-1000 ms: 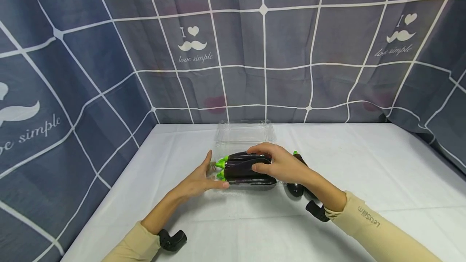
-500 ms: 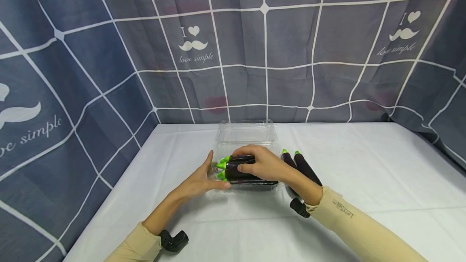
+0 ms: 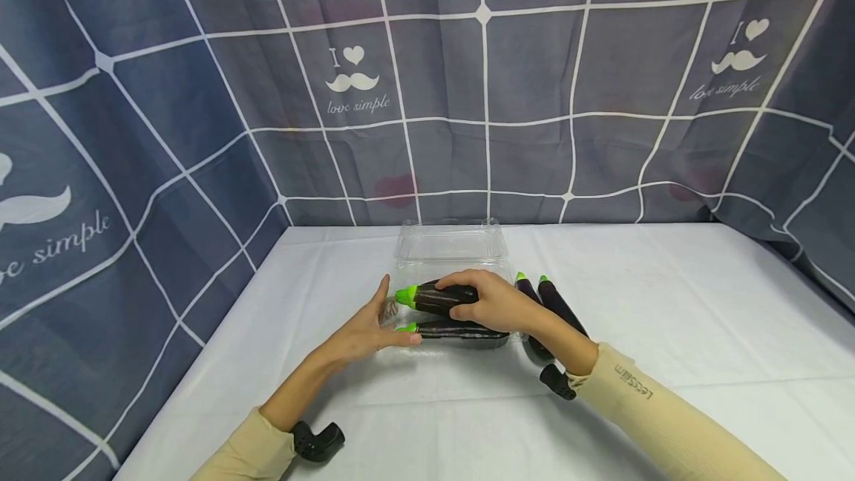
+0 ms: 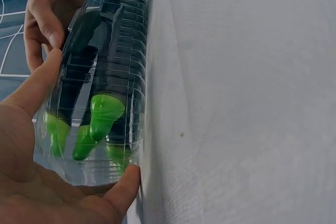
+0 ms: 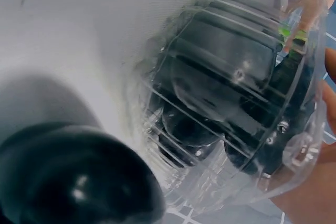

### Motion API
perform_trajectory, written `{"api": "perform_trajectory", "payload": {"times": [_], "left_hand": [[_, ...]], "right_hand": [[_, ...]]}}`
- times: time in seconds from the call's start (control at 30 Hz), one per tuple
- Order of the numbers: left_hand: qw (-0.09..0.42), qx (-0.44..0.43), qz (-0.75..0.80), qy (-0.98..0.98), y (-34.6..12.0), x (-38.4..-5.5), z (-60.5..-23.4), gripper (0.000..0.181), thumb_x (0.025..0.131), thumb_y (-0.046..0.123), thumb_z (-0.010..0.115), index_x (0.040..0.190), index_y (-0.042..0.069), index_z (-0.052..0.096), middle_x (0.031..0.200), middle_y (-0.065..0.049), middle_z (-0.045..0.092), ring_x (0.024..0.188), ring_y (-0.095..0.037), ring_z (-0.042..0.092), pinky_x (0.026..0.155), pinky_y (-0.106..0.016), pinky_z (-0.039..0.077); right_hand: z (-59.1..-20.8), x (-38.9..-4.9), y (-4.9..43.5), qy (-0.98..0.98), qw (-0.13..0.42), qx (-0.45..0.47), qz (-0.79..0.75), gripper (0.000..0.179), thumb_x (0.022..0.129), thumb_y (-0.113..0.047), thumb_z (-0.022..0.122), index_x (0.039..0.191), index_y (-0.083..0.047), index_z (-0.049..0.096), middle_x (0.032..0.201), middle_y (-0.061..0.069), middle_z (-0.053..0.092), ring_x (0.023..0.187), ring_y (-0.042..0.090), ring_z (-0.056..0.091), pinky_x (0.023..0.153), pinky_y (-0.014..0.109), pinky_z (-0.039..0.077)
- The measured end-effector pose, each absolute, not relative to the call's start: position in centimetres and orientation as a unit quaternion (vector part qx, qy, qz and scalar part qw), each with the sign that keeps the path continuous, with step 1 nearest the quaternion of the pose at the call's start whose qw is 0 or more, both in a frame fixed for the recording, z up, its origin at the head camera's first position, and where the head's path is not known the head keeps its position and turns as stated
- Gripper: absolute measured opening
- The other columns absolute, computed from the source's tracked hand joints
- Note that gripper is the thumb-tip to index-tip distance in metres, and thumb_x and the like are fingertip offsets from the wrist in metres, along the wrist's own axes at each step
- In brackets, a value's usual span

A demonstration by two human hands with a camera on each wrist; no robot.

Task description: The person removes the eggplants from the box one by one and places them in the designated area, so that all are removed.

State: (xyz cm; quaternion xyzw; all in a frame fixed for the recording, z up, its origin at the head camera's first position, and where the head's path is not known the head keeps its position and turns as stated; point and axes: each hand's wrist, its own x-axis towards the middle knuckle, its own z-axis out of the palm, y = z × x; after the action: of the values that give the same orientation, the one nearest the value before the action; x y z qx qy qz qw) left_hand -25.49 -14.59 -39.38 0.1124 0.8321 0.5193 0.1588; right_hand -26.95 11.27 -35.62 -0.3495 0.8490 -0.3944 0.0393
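Note:
A clear plastic container (image 3: 494, 343) holds dark purple eggplants with bright green stem ends, which point left. My left hand (image 3: 361, 332) grips the container's left end, thumb at the near corner and a finger at the far one. My right hand (image 3: 499, 303) grips an eggplant (image 3: 430, 298) over the container's far part; whether a second lies within that grip is hard to tell. Another eggplant (image 3: 454, 330) lies along the near wall. In the left wrist view several green stem ends (image 4: 106, 114) show through the wall. My palms hide the eggplants' right ends.
Two loose eggplants (image 3: 562, 308) lie on the white tablecloth (image 3: 654, 303), right of the container, partly behind my right forearm. The container's clear lid (image 3: 450, 243) stands raised at the back. A checked curtain (image 3: 528, 80) surrounds the table's back and sides.
My right hand has moved left over the container. The gripped eggplant has shifted up and away from the one along the near wall, opening a gap. My left hand has stayed in place.

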Motion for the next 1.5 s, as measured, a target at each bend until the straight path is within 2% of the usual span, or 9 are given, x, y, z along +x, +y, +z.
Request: {"api": "perform_trajectory", "payload": {"times": [0.23, 0.4, 0.63, 0.87, 0.97, 1.03, 1.27, 1.37, 1.5], "left_hand": [[0.158, 0.118, 0.513, 0.836, -14.6, -25.7, -39.4, 0.128, 0.076, 0.039, 0.086, 0.159, 0.014, -0.009, 0.163, -0.017, 0.005, 0.149, -0.029, 0.006, 0.114, -0.058, 0.011], [0.157, 0.118, 0.517, 0.833, -14.6, -25.7, -39.5, 0.128, 0.076, 0.037, 0.086, 0.159, 0.013, -0.008, 0.163, -0.016, 0.006, 0.148, -0.028, 0.006, 0.115, -0.057, 0.01], [0.155, 0.121, 0.521, 0.83, -14.5, -25.7, -39.5, 0.129, 0.075, 0.036, 0.087, 0.158, 0.012, -0.008, 0.163, -0.017, 0.007, 0.148, -0.028, 0.007, 0.115, -0.057, 0.011], [0.158, 0.124, 0.525, 0.827, -14.5, -25.6, -39.6, 0.13, 0.075, 0.036, 0.087, 0.158, 0.013, -0.009, 0.163, -0.017, 0.004, 0.148, -0.028, 0.006, 0.115, -0.055, 0.013], [0.159, 0.124, 0.527, 0.825, -14.6, -25.6, -39.6, 0.13, 0.074, 0.036, 0.087, 0.158, 0.014, -0.009, 0.163, -0.017, 0.003, 0.148, -0.028, 0.005, 0.115, -0.055, 0.013], [0.16, 0.124, 0.528, 0.825, -14.6, -25.6, -39.6, 0.13, 0.074, 0.036, 0.087, 0.158, 0.015, -0.009, 0.163, -0.016, 0.002, 0.149, -0.027, 0.005, 0.115, -0.055, 0.014], [0.16, 0.121, 0.528, 0.825, -14.8, -25.6, -39.6, 0.129, 0.074, 0.036, 0.087, 0.159, 0.015, -0.008, 0.164, -0.014, 0.001, 0.149, -0.027, 0.003, 0.114, -0.056, 0.015], [0.16, 0.12, 0.527, 0.826, -14.9, -25.5, -39.6, 0.129, 0.074, 0.036, 0.087, 0.159, 0.016, -0.008, 0.164, -0.013, 0.001, 0.149, -0.027, 0.002, 0.114, -0.057, 0.015], [0.16, 0.119, 0.527, 0.826, -14.9, -25.5, -39.5, 0.129, 0.074, 0.035, 0.087, 0.159, 0.016, -0.008, 0.164, -0.014, 0.002, 0.149, -0.027, 0.003, 0.114, -0.057, 0.015]], "right_hand": [[-35.7, -26.9, 11.8, 0.848, 0.026, -0.357, -0.391, 0.045, 0.085, 0.005, 0.064, 0.129, -0.004, 0.064, 0.132, 0.01, 0.061, 0.123, 0.029, 0.052, 0.099, 0.05, 0.043], [-35.7, -26.9, 12.0, 0.847, 0.017, -0.365, -0.387, 0.044, 0.086, 0.007, 0.063, 0.129, -0.003, 0.064, 0.132, 0.011, 0.061, 0.121, 0.029, 0.053, 0.098, 0.05, 0.044], [-35.8, -26.9, 12.2, 0.844, 0.006, -0.358, -0.399, 0.045, 0.086, 0.007, 0.064, 0.13, -0.004, 0.064, 0.132, 0.012, 0.061, 0.127, 0.032, 0.051, 0.101, 0.052, 0.042], [-35.4, -26.7, 12.9, 0.85, -0.048, -0.316, -0.419, 0.049, 0.089, 0.005, 0.065, 0.136, -0.007, 0.059, 0.137, 0.011, 0.057, 0.131, 0.032, 0.046, 0.104, 0.053, 0.038], [-35.1, -26.7, 13.6, 0.851, -0.072, -0.299, -0.425, 0.05, 0.091, 0.002, 0.065, 0.139, -0.009, 0.057, 0.136, 0.012, 0.056, 0.127, 0.032, 0.049, 0.097, 0.054, 0.043], [-34.9, -26.8, 14.2, 0.851, -0.08, -0.29, -0.431, 0.05, 0.092, 0.001, 0.064, 0.14, -0.01, 0.056, 0.136, 0.013, 0.056, 0.124, 0.031, 0.051, 0.093, 0.054, 0.045], [-34.5, -26.9, 16.6, 0.86, -0.09, -0.234, -0.445, 0.051, 0.089, -0.009, 0.071, 0.139, -0.009, 0.057, 0.121, 0.016, 0.059, 0.113, 0.038, 0.057, 0.093, 0.055, 0.046], [-34.6, -26.7, 17.6, 0.866, -0.09, -0.211, -0.444, 0.05, 0.09, -0.012, 0.072, 0.138, -0.009, 0.057, 0.123, 0.018, 0.058, 0.11, 0.04, 0.059, 0.088, 0.055, 0.048], [-34.7, -26.4, 18.8, 0.869, -0.097, -0.205, -0.439, 0.047, 0.092, -0.01, 0.068, 0.138, -0.008, 0.057, 0.13, 0.019, 0.057, 0.112, 0.041, 0.057, 0.09, 0.056, 0.047]]}}
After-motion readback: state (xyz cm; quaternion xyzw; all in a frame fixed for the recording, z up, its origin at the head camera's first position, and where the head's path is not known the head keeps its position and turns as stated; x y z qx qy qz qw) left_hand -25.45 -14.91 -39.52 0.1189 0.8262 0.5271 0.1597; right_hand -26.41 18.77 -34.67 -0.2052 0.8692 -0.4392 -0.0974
